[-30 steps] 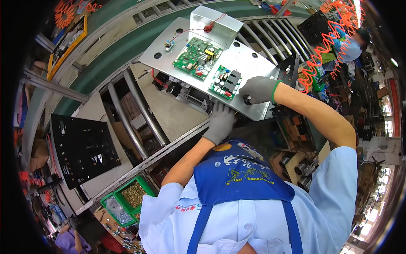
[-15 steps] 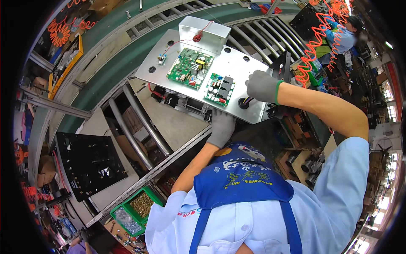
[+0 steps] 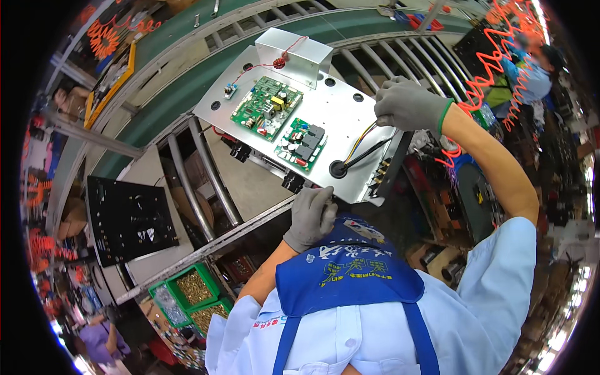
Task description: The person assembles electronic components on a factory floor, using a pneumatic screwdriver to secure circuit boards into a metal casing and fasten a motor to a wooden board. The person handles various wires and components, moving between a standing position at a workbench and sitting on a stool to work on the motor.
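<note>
A silver metal plate [image 3: 250,72] carries a larger green circuit board [image 3: 265,107] and a smaller green circuit board [image 3: 301,145] with dark relays. Colored wires [image 3: 360,141] and a black sleeved cable [image 3: 370,152] come up through a black grommet [image 3: 338,169] near the plate's front right corner. My gloved right hand [image 3: 409,106] is closed on the wires above the right end of the plate, drawing them taut. At the plate's front edge my gloved left hand [image 3: 309,219] has its fingers curled; whether they hold anything is hidden. Beside it, black knob-like parts [image 3: 292,181] show beneath the plate.
A bent metal box [image 3: 294,56] rises at the plate's rear. Conveyor rollers [image 3: 199,181] run underneath and behind. A black panel [image 3: 131,219] lies to the left. Green bins [image 3: 194,286] of screws stand at lower left. Orange coiled hoses [image 3: 481,81] hang at right, near another person [image 3: 531,75].
My right hand has moved up and right, pulling more wire and the black cable out of the grommet. My left hand has come out from under the plate toward me. The plate shows slightly farther left.
</note>
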A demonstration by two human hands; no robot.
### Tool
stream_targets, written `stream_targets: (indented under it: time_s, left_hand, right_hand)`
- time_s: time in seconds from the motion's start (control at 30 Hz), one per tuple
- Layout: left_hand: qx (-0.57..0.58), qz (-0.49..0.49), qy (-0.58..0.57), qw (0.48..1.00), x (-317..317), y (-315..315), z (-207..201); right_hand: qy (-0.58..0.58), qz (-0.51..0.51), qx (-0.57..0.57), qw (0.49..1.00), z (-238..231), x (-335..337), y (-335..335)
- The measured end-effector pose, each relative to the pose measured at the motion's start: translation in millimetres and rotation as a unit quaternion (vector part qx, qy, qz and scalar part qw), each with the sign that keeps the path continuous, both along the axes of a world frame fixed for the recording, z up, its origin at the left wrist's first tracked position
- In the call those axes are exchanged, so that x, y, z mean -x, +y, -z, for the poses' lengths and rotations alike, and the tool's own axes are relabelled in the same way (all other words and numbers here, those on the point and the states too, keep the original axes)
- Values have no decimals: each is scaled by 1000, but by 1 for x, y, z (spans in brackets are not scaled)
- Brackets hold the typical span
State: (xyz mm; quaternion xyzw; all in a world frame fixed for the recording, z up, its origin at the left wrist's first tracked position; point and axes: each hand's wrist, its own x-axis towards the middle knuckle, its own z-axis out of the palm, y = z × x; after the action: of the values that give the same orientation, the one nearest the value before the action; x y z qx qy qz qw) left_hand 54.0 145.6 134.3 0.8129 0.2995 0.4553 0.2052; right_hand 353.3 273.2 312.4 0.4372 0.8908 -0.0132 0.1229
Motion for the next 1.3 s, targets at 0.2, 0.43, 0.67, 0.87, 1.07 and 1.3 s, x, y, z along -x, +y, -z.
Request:
stream_targets:
  time_s: [0.2, 0.43, 0.67, 0.87, 1.07, 1.3]
  left_hand:
    - [-10, -3, -46, 999, -60, -28, -45]
    - [65, -193, -187, 961, -127, -40, -39]
    - [-17, -370, -160, 915, -146, -43, -29]
    - [19, -413, -181, 893, -150, -40, -21]
    - [1, -366, -195, 910, -133, -54, -19]
    - [56, -316, -216, 922, -75, -44, -27]
  right_hand:
    - [199, -15, -91, 976, -5, -47, 31]
    - [533, 94, 274, 795, 93, -136, 51]
    - [780, 167, 41, 601, 156, -98, 30]
    - [768, 175, 73, 612, 137, -99, 15]
    - [708, 194, -55, 676, 147, -100, -28]
    - [795, 250, 28, 551, 149, -76, -110]
